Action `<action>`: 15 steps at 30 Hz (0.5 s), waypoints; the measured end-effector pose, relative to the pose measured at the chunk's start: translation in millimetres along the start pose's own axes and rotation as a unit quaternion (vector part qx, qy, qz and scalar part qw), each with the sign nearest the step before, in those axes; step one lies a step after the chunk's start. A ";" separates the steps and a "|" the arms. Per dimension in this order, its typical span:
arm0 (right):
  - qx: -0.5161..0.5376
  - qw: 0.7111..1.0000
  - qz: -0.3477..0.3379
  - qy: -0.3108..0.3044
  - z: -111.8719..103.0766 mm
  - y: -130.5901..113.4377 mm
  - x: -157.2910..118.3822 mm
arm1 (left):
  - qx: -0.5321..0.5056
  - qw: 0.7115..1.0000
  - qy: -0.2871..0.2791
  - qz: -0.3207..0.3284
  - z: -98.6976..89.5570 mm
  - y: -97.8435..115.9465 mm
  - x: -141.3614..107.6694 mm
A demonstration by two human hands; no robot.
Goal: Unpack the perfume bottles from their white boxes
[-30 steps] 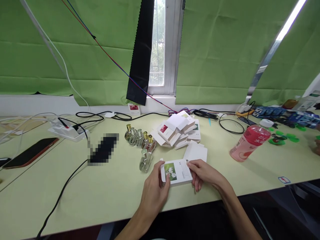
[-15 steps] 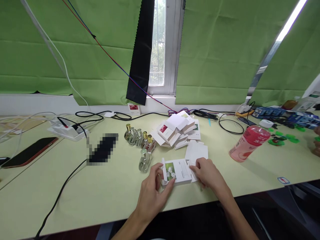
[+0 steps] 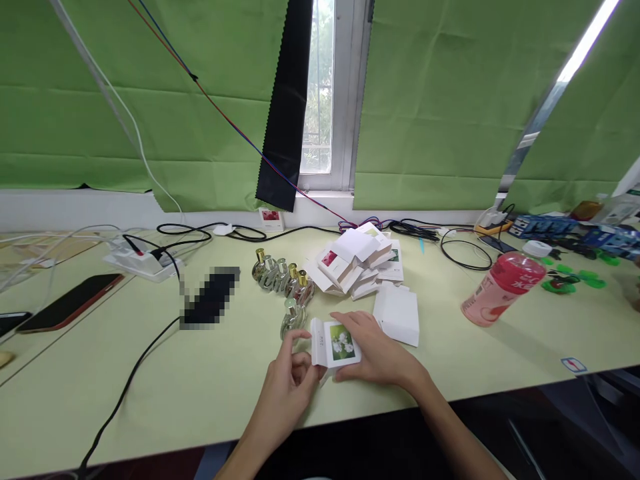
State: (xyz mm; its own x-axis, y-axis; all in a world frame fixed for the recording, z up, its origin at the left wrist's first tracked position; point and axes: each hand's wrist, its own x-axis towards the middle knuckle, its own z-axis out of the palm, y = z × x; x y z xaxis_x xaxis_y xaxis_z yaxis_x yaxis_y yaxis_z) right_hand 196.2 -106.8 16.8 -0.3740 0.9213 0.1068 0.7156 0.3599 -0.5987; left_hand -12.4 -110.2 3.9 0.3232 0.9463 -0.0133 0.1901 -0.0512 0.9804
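A small white carton (image 3: 343,343) with a white-flower picture lies near the table's front edge. My right hand (image 3: 376,348) grips it across the top, thumb on the near side and fingers on the far side. At its open left end, my left hand (image 3: 294,373) pinches the flap, with some fingertips hidden behind it. Just beyond my left hand stands a glass bottle (image 3: 292,319) with a pale green cap. Several more small bottles (image 3: 281,277) with gold and silver caps cluster behind it. A blank white box (image 3: 397,315) rests beyond my right hand.
A heap of white cartons (image 3: 353,260) is at the table's middle back. A pink drink bottle (image 3: 505,287) leans at the right. On the left are a phone (image 3: 73,303), a power strip (image 3: 143,260) and a black cable (image 3: 135,373) running to the front edge.
My right hand has moved from the carton's right end to grip its body. My left hand has shifted left and down to the flap, which is now folded outward.
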 end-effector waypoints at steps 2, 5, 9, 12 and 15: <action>0.027 0.999 0.003 0.022 0.0 2.8 0.3 | -0.060 0.997 -0.016 -0.055 2.3 -1.6 3.4; 0.066 0.997 -0.001 0.047 -1.7 6.3 -0.2 | -0.110 0.989 -0.029 -0.096 7.9 1.4 9.3; 0.101 0.993 -0.008 0.055 -2.5 10.6 -1.7 | -0.107 0.990 -0.014 -0.093 16.0 7.3 16.4; 0.114 0.992 -0.015 0.051 -2.5 12.4 -2.9 | -0.102 0.991 0.001 -0.091 18.2 6.0 19.5; 0.117 0.992 -0.015 0.045 -2.5 12.0 -3.6 | -0.109 0.992 0.015 -0.060 15.0 4.0 20.0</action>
State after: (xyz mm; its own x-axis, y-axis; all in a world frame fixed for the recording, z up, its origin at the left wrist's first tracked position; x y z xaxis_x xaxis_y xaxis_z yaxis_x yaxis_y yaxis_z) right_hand 207.6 -105.5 11.3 -0.3309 0.9241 0.1910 0.5453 0.3525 -0.7605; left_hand 8.7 -96.3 4.6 0.2823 0.9504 -0.1307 0.0192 0.1307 0.9912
